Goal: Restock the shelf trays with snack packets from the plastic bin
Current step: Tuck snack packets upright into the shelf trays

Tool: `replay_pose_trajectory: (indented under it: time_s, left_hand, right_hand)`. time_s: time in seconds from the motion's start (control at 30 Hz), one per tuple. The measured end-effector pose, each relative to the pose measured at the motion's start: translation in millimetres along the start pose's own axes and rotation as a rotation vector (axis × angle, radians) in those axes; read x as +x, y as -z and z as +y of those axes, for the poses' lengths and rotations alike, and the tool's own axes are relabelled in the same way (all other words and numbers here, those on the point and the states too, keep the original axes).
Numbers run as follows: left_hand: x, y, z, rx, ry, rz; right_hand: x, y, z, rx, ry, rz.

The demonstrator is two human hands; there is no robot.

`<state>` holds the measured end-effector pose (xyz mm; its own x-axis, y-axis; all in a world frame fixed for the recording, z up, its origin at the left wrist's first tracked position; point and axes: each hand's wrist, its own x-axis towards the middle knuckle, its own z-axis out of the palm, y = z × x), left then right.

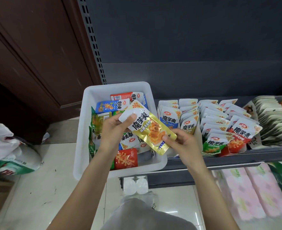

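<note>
Dark shelving [195, 47] fills the back of the view, with a brown wooden door [29, 55] to its left and pale floor tiles [45, 188] below. Held above the bin [80, 146] is a gold packet [151, 128], tilted so that its white end points up and left and its gold end down and right. At the white end the left hand [115, 130] grips it, thumb pressed on the face and fingers curled behind. At the gold lower end the right hand [181, 141] pinches the edge between thumb and fingers. Both forearms reach up from the bottom of the frame.

Under the packet, the white plastic bin holds a loose jumble of packets: a red one [126, 158] near the front, a blue one [111, 105] and a red-and-white one toward the back, green ones along the left wall. The bin sits at the left end of the shelf [236, 158], its front corner jutting over the edge.

Just right of the bin, shelf trays [195, 138] carry upright rows of packets [211, 117], white-topped with blue, gold, green and red fronts. Farther right stands a row of pale packets [272, 120]. On the lower shelf lie pink packs [253, 193]. A white plastic bag [7, 146] slumps on the floor at the left.
</note>
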<state>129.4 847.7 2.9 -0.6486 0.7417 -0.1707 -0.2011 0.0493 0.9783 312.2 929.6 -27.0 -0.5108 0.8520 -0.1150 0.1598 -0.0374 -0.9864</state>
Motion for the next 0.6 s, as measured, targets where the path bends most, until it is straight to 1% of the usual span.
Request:
replay_pose_trajectory:
  time_s: [0.07, 0.1, 0.13, 0.17, 0.23, 0.3, 0.4, 0.47, 0.6]
  left_hand:
    - [-1, -12, 1, 0.078, -0.078, -0.043]
    - [-2, -21, 1, 0.145, -0.141, -0.081]
    - [-3, -31, 2, 0.205, -0.207, -0.126]
    - [-4, -43, 2, 0.245, -0.261, -0.167]
    - [-3, -67, 1, 0.285, -0.327, -0.237]
    - [1, -86, -3, 0.383, -0.403, -0.274]
    - [8, -105, -11, 0.551, -0.490, -0.299]
    - [11, -115, -15, 0.658, -0.531, -0.301]
    - [20, -131, -28, 0.795, -0.519, -0.377]
  right_hand:
    - [-6, 6, 6, -0.329, 0.143, 0.113]
    - [-9, 10, 7, -0.519, 0.228, 0.210]
    - [-13, 15, 7, -0.666, 0.294, 0.312]
    - [-17, 19, 6, -0.738, 0.316, 0.399]
    - [-22, 28, 5, -0.723, 0.295, 0.513]
    - [-22, 38, 11, -0.659, 0.239, 0.544]
    - [-18, 45, 23, -0.593, 0.142, 0.472]
    - [-15, 46, 31, -0.576, 0.113, 0.429]
    - [-7, 45, 39, -0.542, 0.056, 0.401]
